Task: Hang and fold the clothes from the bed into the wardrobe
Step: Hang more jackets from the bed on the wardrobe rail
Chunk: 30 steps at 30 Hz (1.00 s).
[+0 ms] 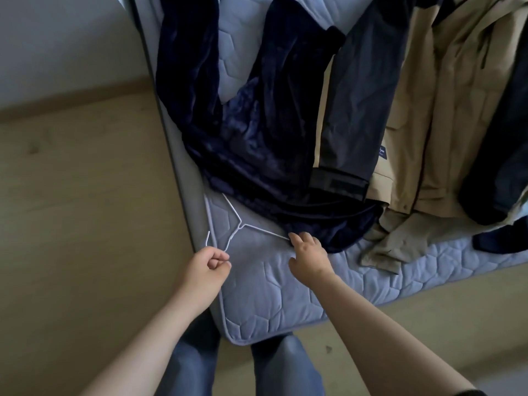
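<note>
Dark blue velvet garment [257,138] lies spread on the mattress [271,295], running from the far side down to the near corner, where the person stands. White wire hanger [238,224] lies flat on the mattress at that corner; both its shoulder arms run under the garment's near edge, and the neck and hook stick out towards the bed's side edge. Left hand [210,264]: fingers curled, pinching the hook end of the hanger just at the mattress edge. Right hand [307,254]: palm down, fingers bent over the garment's near edge and gripping it at the spot where the right-side hanger arm goes under the cloth. The two hands sit near each other, hanger neck between them. Beige jacket [428,124] with a dark sleeve [357,110] lies just beside the velvet garment, sleeve overlapping it. Wooden floor [85,195] left of the bed.
</note>
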Each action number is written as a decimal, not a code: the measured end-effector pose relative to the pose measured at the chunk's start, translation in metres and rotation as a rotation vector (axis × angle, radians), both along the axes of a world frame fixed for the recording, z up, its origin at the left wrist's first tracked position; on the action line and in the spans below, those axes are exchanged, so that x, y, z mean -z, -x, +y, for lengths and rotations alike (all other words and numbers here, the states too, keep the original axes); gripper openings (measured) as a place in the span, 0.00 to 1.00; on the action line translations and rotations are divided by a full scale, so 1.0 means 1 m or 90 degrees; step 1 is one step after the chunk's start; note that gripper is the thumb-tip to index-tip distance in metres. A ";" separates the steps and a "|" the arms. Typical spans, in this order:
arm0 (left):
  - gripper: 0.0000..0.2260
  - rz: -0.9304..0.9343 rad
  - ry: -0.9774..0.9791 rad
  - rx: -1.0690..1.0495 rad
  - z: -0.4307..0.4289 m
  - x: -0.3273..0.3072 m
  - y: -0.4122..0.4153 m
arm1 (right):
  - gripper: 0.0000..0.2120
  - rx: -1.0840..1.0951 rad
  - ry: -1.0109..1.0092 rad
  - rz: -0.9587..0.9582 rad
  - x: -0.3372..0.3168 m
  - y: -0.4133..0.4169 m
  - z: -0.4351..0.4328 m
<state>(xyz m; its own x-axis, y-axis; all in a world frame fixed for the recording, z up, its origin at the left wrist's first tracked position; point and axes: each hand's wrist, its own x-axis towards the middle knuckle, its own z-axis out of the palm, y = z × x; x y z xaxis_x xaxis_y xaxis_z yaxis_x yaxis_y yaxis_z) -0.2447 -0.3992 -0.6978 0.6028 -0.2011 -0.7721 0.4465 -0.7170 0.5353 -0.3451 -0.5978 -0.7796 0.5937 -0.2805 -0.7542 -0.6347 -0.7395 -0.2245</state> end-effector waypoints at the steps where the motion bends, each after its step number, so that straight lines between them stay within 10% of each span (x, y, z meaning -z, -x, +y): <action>1: 0.07 0.001 -0.001 -0.001 0.001 0.003 -0.001 | 0.28 -0.009 0.008 0.007 0.005 -0.001 0.001; 10: 0.06 -0.001 -0.001 0.000 0.015 0.024 -0.007 | 0.18 -0.085 0.058 0.097 0.042 -0.004 0.018; 16: 0.06 -0.017 -0.023 0.028 0.022 0.029 -0.002 | 0.32 -0.010 0.060 0.026 0.053 -0.005 0.016; 30: 0.06 -0.003 -0.050 0.020 0.037 0.036 0.010 | 0.10 0.005 0.066 -0.017 0.049 0.000 0.026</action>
